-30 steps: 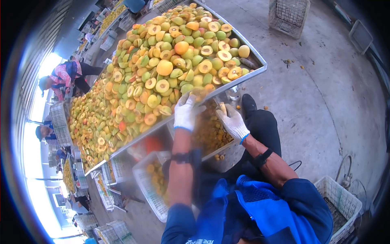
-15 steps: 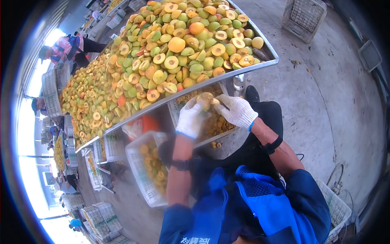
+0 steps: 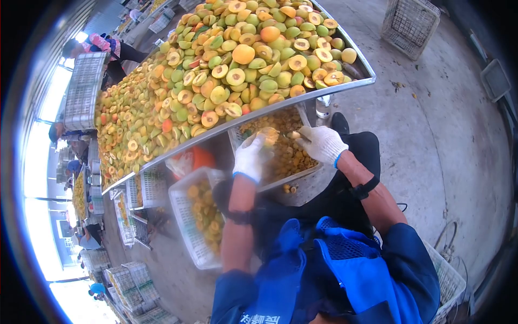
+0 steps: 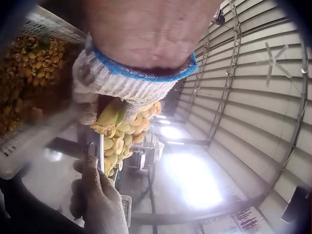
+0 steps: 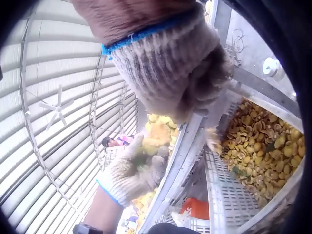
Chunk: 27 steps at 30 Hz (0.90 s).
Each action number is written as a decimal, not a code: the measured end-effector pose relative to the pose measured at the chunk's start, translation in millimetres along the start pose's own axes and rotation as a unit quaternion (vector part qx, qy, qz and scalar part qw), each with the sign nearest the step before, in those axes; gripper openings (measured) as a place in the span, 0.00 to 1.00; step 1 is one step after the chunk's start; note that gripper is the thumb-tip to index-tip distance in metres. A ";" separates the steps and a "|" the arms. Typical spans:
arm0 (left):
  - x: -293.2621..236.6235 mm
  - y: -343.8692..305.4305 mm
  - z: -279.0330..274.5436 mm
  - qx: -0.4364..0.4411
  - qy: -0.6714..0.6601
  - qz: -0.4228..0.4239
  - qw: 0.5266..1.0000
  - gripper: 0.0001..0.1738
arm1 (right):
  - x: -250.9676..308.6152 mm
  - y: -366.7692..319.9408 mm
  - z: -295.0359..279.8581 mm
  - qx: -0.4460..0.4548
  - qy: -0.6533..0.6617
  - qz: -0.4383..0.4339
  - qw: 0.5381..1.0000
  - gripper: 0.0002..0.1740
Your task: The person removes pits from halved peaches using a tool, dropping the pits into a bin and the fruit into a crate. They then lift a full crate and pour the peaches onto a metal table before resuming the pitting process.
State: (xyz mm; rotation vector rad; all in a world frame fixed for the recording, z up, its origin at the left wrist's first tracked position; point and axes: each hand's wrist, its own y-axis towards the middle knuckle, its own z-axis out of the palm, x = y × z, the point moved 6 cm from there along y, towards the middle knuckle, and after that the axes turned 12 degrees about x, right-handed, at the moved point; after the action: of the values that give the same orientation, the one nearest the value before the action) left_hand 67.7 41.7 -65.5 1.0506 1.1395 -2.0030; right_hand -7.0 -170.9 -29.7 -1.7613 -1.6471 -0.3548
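My gloved left hand (image 3: 251, 156) grips an apricot (image 3: 268, 136) with torn yellow flesh, over a white crate (image 3: 308, 171) of brownish-yellow pieces. In the left wrist view the apricot (image 4: 111, 117) shows green skin and ragged flesh between the fingers. Just to the right, my gloved right hand (image 3: 325, 144) pinches a small tool; its dark metal loop (image 4: 91, 148) points toward the apricot in the left wrist view. A small gap parts tool and fruit in the head view. The right fingers partly hide the tool's handle.
A metal-rimmed table (image 3: 237, 125) heaped with halved apricots slopes beyond my hands. Another white crate (image 3: 181, 216) of fruit stands left of my legs, near an orange container (image 3: 202, 157). A cup (image 3: 322, 107) sits by my shoe. Another person (image 3: 102, 43) bends at the far side.
My left hand has come down from the table's edge to above the crate with an apricot. It met the right hand's tool, and the two hands have since parted slightly.
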 end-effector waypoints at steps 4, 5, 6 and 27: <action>7.5 -6.0 6.5 0.023 -0.078 -0.014 0.997 0.17 | 12.9 0.2 12.6 -0.007 0.001 -0.065 0.998 0.21; 7.9 -9.1 12.9 0.036 -0.090 -0.025 0.995 0.17 | 16.5 0.5 17.1 -0.010 0.012 -0.076 0.997 0.21; 10.3 -9.1 13.6 0.037 -0.089 -0.026 0.995 0.17 | 18.9 1.5 21.2 -0.012 0.023 -0.088 0.996 0.21; 64.7 3.5 -26.6 -0.033 -0.154 -0.078 0.984 0.17 | -15.7 12.4 27.0 -0.012 -0.030 -0.064 0.997 0.17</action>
State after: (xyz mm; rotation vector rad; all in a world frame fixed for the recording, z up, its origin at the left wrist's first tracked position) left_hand 46.7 56.4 -130.7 0.6065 1.1382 -2.1423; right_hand -4.5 -165.1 -62.7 -1.7021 -1.8099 -0.3847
